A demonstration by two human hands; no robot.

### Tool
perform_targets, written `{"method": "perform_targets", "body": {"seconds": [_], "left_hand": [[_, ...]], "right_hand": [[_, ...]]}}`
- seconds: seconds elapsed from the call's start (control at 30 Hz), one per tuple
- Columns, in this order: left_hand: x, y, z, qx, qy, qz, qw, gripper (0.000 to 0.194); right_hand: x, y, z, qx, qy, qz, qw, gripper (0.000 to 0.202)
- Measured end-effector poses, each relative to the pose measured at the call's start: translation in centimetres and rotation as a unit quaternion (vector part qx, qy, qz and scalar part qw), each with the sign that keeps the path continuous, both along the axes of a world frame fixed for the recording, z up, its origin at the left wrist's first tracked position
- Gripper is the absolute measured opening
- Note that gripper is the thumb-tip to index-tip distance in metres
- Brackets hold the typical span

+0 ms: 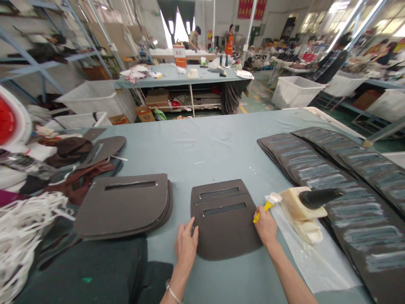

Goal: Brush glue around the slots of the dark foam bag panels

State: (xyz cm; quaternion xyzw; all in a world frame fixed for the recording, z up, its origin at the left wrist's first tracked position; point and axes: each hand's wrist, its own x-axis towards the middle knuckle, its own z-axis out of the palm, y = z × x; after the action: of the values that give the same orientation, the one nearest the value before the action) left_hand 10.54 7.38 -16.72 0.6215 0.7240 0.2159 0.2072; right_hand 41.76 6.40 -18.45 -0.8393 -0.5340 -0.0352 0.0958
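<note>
Two dark brown slotted panels (224, 236) lie overlapped in front of me, the lower one showing its slot past the top one's far edge. My left hand (186, 242) rests at their left edge, fingers apart and holding nothing. At the right edge, my right hand (265, 226) is closed around a yellow-handled brush (268, 206), its pale bristles pointing away to the right. Beside the brush stands a cream container (292, 202) with a black cylindrical piece on it. A stack of similar panels (126, 207) sits to the left.
Overlapping panels with whitish coated slots (341, 190) cover the table's right side. A plastic sheet (319, 270) lies under the container. White cords (28, 236), cloth scraps and dark fabric (85, 270) fill the left. Farther off are another table (218, 76), white bins and several people.
</note>
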Motion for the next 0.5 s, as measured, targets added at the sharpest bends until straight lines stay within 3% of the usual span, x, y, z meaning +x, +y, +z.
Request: {"method": "perform_targets", "body": {"seconds": [0.27,0.5], "left_hand": [[-0.35,0.06,-0.87,0.023,-0.043,-0.011,0.999,0.040],[0.31,0.35,-0.42,0.028,-0.061,-0.005,0.998,0.038]], "right_hand": [[-0.03,0.02,-0.07,-0.013,-0.013,-0.012,1.000,0.011],[-0.18,0.07,0.26,-0.016,-0.024,-0.020,0.999,0.013]]}}
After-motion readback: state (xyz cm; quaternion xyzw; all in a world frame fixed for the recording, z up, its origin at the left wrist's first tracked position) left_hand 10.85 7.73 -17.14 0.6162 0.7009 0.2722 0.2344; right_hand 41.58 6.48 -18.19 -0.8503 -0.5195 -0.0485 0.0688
